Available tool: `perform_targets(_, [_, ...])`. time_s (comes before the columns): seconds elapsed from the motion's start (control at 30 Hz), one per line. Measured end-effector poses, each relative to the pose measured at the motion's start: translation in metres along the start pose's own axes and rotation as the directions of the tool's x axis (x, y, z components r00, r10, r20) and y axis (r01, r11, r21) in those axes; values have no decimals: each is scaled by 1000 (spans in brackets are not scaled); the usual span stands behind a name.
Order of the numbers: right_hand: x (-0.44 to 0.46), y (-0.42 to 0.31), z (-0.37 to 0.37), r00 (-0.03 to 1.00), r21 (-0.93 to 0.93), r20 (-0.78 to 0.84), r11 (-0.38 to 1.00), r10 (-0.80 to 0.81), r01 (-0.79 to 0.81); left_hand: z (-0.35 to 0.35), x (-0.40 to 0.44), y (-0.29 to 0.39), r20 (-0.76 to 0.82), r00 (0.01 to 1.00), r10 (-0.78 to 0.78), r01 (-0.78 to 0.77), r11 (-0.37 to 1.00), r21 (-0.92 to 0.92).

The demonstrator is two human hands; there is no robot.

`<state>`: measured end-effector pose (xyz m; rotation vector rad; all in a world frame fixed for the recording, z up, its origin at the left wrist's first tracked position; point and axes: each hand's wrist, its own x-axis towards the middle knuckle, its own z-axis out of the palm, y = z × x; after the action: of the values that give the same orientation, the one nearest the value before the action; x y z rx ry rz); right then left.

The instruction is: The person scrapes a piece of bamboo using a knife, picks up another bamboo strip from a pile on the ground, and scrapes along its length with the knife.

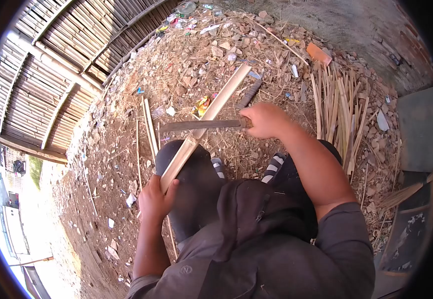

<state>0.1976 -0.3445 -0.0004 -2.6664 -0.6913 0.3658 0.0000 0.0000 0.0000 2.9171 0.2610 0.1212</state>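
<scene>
A split bamboo piece [223,97] slants from lower left to upper right over my left knee, its hollow side up. My left hand [157,198] is wrapped round its lower end. In my right hand [266,120] is the handle of a long machete [201,125]. The blade points left and lies across the bamboo near a node, around its middle. Just beyond my right hand, a dark-handled tool [249,94] rests on the ground.
Long bamboo strips [343,107] are piled at the right, and a few thin ones [150,124] lie at the left. Brick rubble and litter cover the ground [107,174]. A bamboo fence [72,55] stands upper left, a wall [346,25] upper right.
</scene>
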Motion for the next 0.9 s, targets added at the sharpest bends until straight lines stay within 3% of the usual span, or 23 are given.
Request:
perform_targets(0.07, [3, 22, 7, 999, 177, -24, 984, 39, -34, -8, -5, 7, 28, 999, -18, 19, 1000, -8])
perform_targets(0.17, [14, 14, 7, 992, 192, -84, 979, 90, -73, 0, 4, 4, -33, 999, -5, 3, 999, -39])
perform_targets(0.33, [0, -16, 14, 995, -88, -61, 994, -73, 67, 2, 6, 2, 1, 1000, -8, 8, 1000, -22])
perform_targets(0.43, [28, 30, 22, 996, 253, -70, 967, 57, -38, 4, 1, -4, -29, 999, 39, -39, 999, 9])
perform_targets(0.57, [25, 23, 24, 990, 136, -107, 987, 95, -80, -4, 5, -3, -43, 997, 69, -65, 995, 71])
perform_targets(0.73, [0, -17, 11, 993, -16, -75, 996, -86, 85, 7, 7, -5, -53, 997, 65, -63, 997, 39])
perform_targets(0.83, [30, 48, 23, 980, 328, -115, 938, 160, -115, 5, 2, -3, -54, 997, 54, -50, 997, 64])
perform_targets(0.9, [28, 50, 17, 984, 218, -97, 968, 146, -122, 0, 9, -1, -66, 995, 72, -66, 994, 90])
